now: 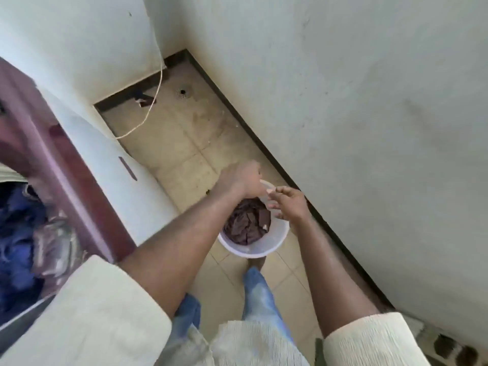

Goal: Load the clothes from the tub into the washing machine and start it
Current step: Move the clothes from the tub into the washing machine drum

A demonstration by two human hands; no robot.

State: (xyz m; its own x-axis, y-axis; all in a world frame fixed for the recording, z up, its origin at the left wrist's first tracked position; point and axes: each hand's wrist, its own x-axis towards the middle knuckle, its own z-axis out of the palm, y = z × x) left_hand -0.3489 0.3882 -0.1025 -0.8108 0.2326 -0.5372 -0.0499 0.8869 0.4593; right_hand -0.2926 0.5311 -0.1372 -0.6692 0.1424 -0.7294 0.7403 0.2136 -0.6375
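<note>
Nothing is gripped: left hand (241,180) and right hand (289,204) are spread open above the white plastic tub (253,249), seemingly to gather the dark brown cloth (247,223).

Narrow corner with scuffed white walls (369,101), beige tiled floor (184,143) edged by dark skirting (264,143), a small floor drain (182,92) and a loose white cord (154,101).

Both arms are stretched forward and down, bare from the pushed-up cream sleeves to the wrists. The left hand (241,178) is held palm down, its fingers curled under and hidden from view. The right hand (289,204) is held just beside it, fingers (274,206) loosely spread and half bent, pointing towards the left hand.
</note>
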